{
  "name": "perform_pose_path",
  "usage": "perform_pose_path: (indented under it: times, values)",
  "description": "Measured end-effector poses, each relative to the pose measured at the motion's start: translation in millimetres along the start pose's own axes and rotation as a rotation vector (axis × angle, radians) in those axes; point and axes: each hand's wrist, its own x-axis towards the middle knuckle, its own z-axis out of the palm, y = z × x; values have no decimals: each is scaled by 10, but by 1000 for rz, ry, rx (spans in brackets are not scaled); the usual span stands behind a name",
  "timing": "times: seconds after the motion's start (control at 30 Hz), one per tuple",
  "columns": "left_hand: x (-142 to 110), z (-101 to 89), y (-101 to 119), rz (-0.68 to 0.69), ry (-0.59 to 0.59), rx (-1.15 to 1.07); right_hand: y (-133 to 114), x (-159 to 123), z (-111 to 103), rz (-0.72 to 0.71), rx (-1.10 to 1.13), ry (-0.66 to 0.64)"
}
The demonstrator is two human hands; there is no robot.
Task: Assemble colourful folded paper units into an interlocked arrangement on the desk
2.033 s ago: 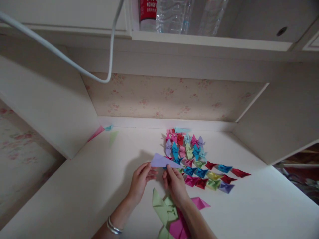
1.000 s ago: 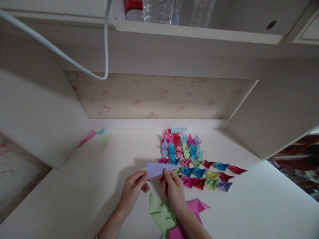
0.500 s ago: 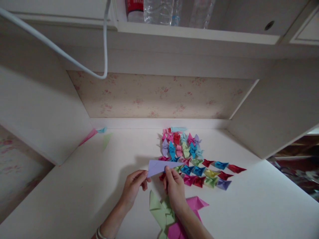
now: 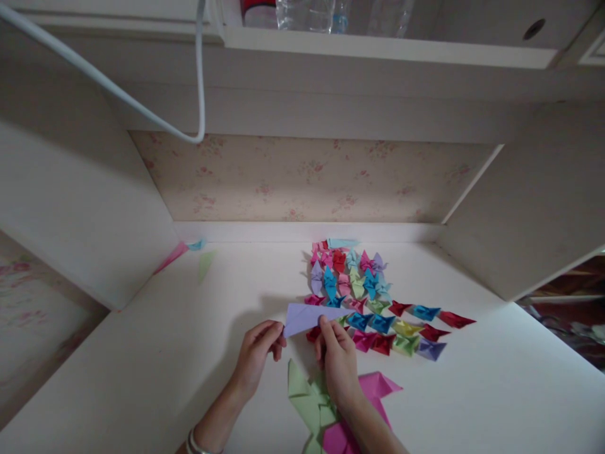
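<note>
A folded lavender sheet of origami paper (image 4: 302, 316), wide at its left end and tapering to a point on the right, is held up over the desk between both hands. My left hand (image 4: 259, 347) pinches its lower left corner. My right hand (image 4: 338, 359) grips the lower edge near the middle, thumb on top. Behind the sheet lie rows of small folded paper pieces (image 4: 371, 321) in many colours, partly hidden by it. Below my right hand are larger folded papers, one light green (image 4: 309, 403) and one magenta (image 4: 375, 388), partly covered by my right forearm.
The white desk (image 4: 189, 378) is bounded by side panels and a floral back wall (image 4: 283, 183). Pink (image 4: 171, 257) and pale green paper scraps (image 4: 205, 265) lie at the back left. A white cable (image 4: 142, 110) hangs at upper left. Plastic bottles (image 4: 305, 14) stand on the shelf above.
The view has shifted slightly. Both hands keep the same grip on the lavender paper, with hardly any motion relative to the desk.
</note>
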Motion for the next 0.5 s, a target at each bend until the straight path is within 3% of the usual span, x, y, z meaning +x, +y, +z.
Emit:
perform_pose_path:
  times: [0.5]
  values:
    - [-25,33,5,-10,-27,-4,56,-10,-7,13,31,-13]
